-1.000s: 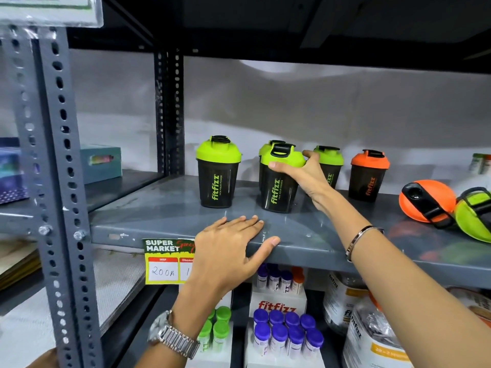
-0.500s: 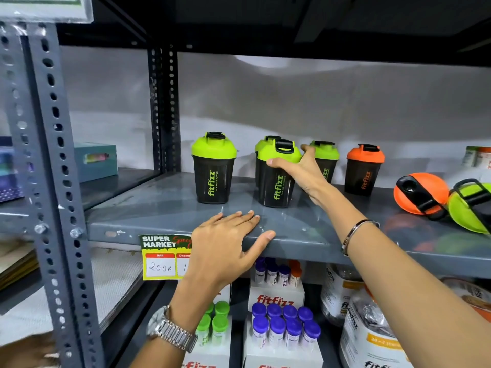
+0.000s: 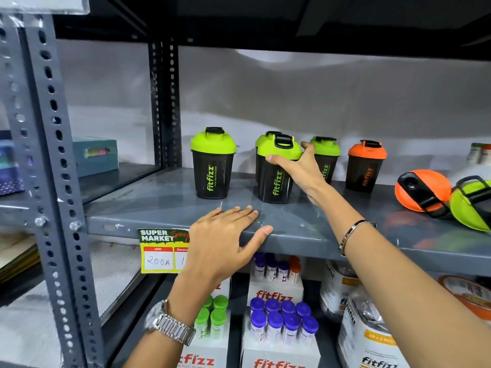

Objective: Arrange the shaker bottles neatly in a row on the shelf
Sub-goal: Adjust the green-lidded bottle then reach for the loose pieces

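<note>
Several black fitfizz shaker bottles stand upright on the grey shelf (image 3: 164, 203). At the left is a green-lidded bottle (image 3: 212, 166). My right hand (image 3: 300, 168) grips a second green-lidded bottle (image 3: 273, 179) just below its lid; another green lid (image 3: 261, 140) shows right behind it. Further right stand a third green-lidded bottle (image 3: 328, 155), partly hidden by my hand, and an orange-lidded bottle (image 3: 366, 166). One orange (image 3: 422, 189) and one green shaker (image 3: 473, 205) lie on their sides at the far right. My left hand (image 3: 225, 243) rests flat on the shelf's front edge, fingers spread.
A perforated grey upright (image 3: 53, 181) frames the left. A price tag (image 3: 162, 251) hangs on the shelf edge. Below are boxes of purple-capped tubes (image 3: 281, 320), green-capped tubes (image 3: 212, 314) and large fitfizz tubs (image 3: 372, 341). A teal box (image 3: 95, 155) sits on the neighbouring shelf.
My right hand stays on the front green-lidded bottle, which has shifted slightly forward from the one behind. My left hand remains on the shelf edge. The view has tilted up a little.
</note>
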`<state>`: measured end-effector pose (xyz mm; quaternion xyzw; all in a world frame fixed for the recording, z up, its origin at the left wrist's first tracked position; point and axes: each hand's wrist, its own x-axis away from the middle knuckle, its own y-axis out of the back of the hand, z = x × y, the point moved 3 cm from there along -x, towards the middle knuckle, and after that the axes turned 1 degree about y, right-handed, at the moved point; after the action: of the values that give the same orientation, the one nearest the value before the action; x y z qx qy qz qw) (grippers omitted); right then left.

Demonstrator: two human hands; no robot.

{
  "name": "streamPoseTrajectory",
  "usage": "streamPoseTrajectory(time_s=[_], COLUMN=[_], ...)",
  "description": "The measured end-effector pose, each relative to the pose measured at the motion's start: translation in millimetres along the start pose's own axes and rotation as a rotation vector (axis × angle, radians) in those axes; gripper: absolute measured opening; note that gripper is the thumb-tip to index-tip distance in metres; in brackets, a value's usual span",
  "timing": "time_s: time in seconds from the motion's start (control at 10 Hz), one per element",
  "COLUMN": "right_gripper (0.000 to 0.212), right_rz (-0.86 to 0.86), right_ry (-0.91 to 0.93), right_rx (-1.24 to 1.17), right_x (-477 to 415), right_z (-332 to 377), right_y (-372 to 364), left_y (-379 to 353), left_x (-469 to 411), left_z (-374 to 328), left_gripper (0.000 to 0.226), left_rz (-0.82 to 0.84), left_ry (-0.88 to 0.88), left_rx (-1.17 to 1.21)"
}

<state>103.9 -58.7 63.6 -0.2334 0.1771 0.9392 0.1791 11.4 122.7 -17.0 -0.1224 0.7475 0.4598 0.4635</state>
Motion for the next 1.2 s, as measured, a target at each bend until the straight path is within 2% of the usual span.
streamPoseTrajectory(time_s=[0.4, 0.6, 0.7, 0.8, 0.9, 1.0, 1.1, 1.2], right_gripper=[0.106, 0.086, 0.071, 0.072, 0.070, 0.069, 0.071, 0.080], right_rz=[-0.013, -0.127, -0.159, -0.179, -0.293, -0.351, -0.263, -0.075], right_ry=[0.018, 0.126, 0.258, 0.327, 0.360, 0.296, 0.181, 0.066], right_rx=[-0.030, 0.019, 0.212, 0.422, 0.677, 0.814, 0.958, 1.014], right_x=[2, 18, 29, 45, 62, 71, 73, 69], right_z=[-7, -4, 1, -3, -7, -13, -26, -39], right_y=[3, 50, 75, 115, 179, 245, 290, 309], left_y=[1, 1, -11, -31, -49, -63, -73, -77], left_x=[0, -6, -12, -19, -22, -22, -21, -19], left_z=[1, -31, -75, -126, -173, -198, -207, -207], left_gripper=[0.050, 0.051, 0.051, 0.049, 0.046, 0.043, 0.040, 0.038], left_rz=[0.017, -0.023, -0.030, 0.013, 0.058, 0.090, 0.123, 0.091], left_ry=[-0.007, -0.062, -0.179, -0.275, -0.352, -0.389, -0.387, -0.405], left_rx=[0.007, 0.063, 0.126, 0.185, 0.214, 0.219, 0.220, 0.207])
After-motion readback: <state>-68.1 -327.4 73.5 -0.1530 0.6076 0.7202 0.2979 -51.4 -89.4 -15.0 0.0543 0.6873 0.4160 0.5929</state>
